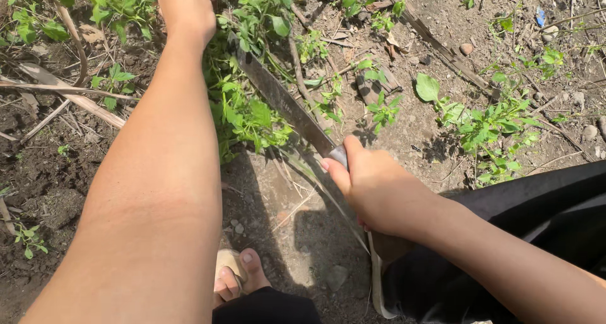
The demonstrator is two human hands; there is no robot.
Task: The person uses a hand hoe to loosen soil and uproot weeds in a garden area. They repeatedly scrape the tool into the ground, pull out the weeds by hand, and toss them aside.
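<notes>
Fingers [341, 172] around long, dull machete [284, 106]

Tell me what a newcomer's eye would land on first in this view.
First, the long dark blade running diagonally through the middle, its handle gripped by the right hand at centre right. Next, the bare left arm sweeping up the left side, its left hand reaching into the leafy green weeds at the top. Below, toes in a sandal rest on the bare soil.
</notes>
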